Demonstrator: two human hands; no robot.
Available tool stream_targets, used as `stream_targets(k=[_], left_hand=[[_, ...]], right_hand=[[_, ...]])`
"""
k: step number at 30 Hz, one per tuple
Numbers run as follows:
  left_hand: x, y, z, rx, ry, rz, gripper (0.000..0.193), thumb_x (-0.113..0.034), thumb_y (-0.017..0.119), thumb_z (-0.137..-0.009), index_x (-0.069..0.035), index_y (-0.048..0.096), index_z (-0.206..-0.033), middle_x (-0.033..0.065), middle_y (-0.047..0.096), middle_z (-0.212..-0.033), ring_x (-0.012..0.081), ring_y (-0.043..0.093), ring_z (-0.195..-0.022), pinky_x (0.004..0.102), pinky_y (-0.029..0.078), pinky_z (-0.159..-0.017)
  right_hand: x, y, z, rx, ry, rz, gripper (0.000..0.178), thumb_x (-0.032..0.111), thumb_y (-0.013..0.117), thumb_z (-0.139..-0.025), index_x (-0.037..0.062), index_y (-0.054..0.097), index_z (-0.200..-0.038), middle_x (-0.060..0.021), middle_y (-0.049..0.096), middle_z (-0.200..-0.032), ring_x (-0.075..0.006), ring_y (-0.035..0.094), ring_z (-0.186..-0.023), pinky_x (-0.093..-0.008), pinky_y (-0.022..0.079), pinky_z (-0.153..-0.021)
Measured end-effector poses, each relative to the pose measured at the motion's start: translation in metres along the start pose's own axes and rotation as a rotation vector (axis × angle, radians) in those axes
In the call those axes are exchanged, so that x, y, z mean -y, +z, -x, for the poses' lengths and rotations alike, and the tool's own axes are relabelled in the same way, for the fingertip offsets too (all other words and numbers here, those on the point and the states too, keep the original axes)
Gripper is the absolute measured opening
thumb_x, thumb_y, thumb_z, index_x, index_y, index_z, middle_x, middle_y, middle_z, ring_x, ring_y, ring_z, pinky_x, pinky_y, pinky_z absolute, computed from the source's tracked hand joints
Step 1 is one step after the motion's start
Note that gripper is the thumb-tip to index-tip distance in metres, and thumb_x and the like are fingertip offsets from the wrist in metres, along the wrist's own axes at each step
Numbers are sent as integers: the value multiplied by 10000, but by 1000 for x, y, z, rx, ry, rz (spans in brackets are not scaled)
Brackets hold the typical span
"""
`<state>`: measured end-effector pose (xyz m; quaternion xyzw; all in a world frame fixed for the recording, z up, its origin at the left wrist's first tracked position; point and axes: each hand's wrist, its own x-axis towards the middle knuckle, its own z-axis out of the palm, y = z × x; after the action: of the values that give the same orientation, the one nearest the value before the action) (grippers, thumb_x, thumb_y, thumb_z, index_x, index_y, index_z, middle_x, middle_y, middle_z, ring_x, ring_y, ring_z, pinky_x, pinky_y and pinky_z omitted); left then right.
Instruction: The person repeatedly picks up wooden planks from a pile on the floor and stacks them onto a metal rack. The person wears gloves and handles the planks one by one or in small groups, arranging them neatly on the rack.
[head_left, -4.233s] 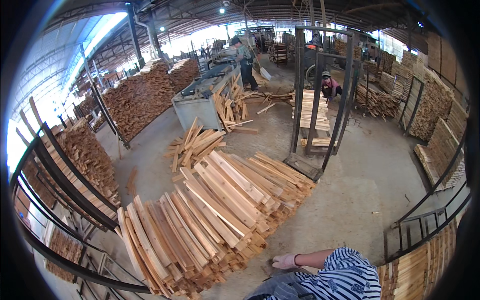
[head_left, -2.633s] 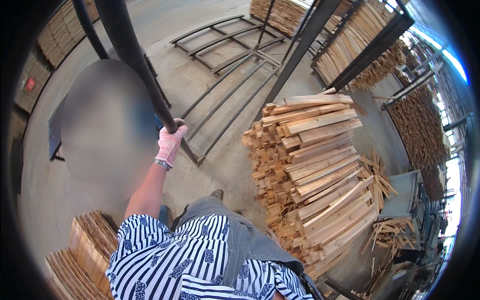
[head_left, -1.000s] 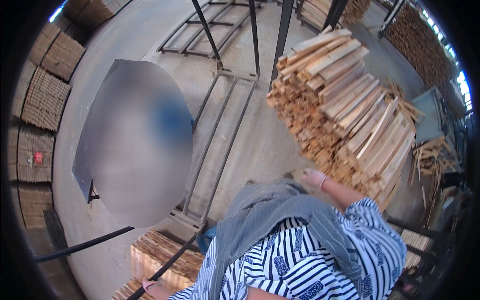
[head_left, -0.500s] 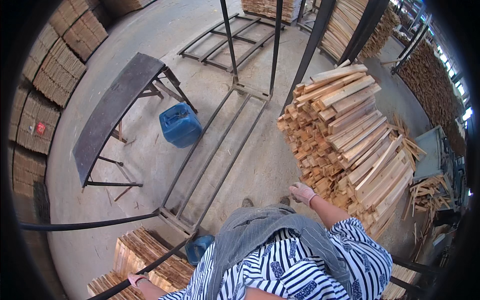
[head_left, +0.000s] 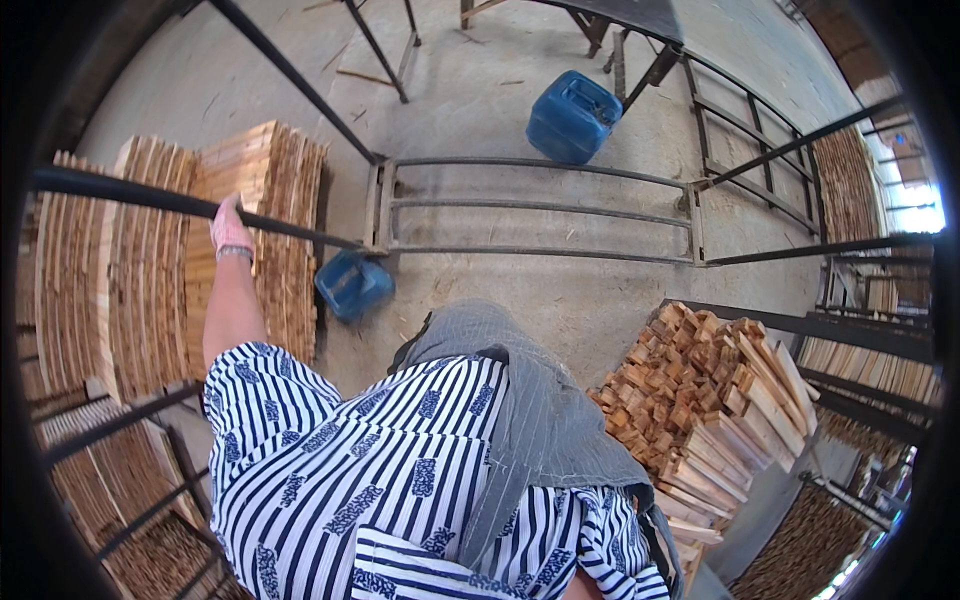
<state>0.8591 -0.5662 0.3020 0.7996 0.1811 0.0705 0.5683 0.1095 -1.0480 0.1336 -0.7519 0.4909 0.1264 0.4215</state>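
My left hand (head_left: 230, 228), in a pink glove, is closed around a dark metal post (head_left: 125, 190) of the rack, my arm stretched out to the left. Behind that post rise tall stacks of wooden slats (head_left: 235, 175). The rack's base frame (head_left: 540, 205), made of long parallel bars, lies across the floor ahead of me. My right hand is out of sight; just a bit of that arm shows at the lower edge. Nearest on that side is a pile of loose wooden sticks (head_left: 680, 390), their cut ends facing me.
A blue jerrycan (head_left: 572, 118) stands beyond the base frame, by a dark-topped table (head_left: 630, 15). Another blue jerrycan (head_left: 352, 285) sits close to the left stacks. Farther right lies a second metal frame (head_left: 750, 140). More posts cross the right side.
My view has swung left, shifting the base frame across the middle. My left hand stays on the post. The right hand, earlier beside the stick pile, has left the view.
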Motion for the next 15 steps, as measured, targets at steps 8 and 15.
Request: stream_targets(k=[8,15], left_hand=[[-46,12,98,-198,-288,296,608,-287,847,-756,19,606,-1223,103,644,-1126,234,600,-955,382,504,-867],[-60,52,170,-97,-151,328,321,-254,873,-766,-81,711,-983,2,663,-901,129,571,-840,306,469,-811]], right_hand=[[75,-87,-39,-49,462,-624,394,354,546,-976,62,608,-1233,-103,685,-1003,-205,649,-786,-334,542,-681],[137,-75,-62,151,73,-299,407,322,536,-993,40,560,-1286,-119,684,-1025,-224,656,-803,-347,549,-683]])
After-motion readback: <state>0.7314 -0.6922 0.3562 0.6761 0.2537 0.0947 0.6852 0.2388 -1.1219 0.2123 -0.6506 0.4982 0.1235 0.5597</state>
